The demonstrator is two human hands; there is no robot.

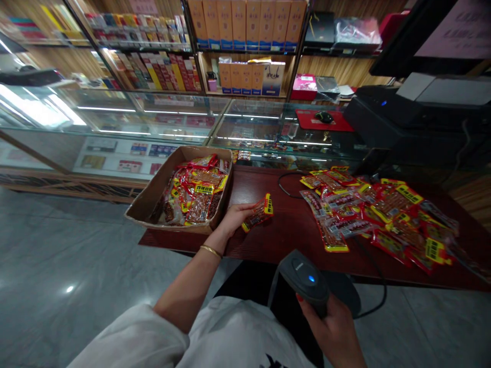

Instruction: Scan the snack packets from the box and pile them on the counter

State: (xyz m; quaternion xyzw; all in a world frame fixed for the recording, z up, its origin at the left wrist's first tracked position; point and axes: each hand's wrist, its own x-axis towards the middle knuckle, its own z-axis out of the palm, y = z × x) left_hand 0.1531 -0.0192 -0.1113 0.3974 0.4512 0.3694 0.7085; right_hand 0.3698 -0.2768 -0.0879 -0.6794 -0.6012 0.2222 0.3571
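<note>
"What are we working on here?"

"We're at a dark red wooden table (284, 235) with a visible grain, over a grey, glossy floor (69, 245). Behind it run glass display cases (264, 130), and along the wall stand wooden shelves (249, 93) stocked with boxes."

"And how many of each do we count?"

"One cardboard carton (151, 199), at the table's left end, with packets (203, 204) heaped inside. One loose spread of packets (326, 225) on the right. Both overlap too much for us to number them. Farther back, one mouse (324, 117) on one red mouse pad (303, 120). High on the wall we make out eight tall orange boxes (245, 23) in a row."

"What do our two hands hold?"

"One thing each. Our left hand (235, 220) has its fingers pinched on a single red-and-yellow packet (261, 217), just right of the carton, above the table. Our right hand (330, 324) has its fingers wrapped around one black scanner (303, 278), its blue light lit, in front of the table's near edge."

"Any jewellery?"

"We see one gold bangle (210, 251), on the left wrist."
</note>
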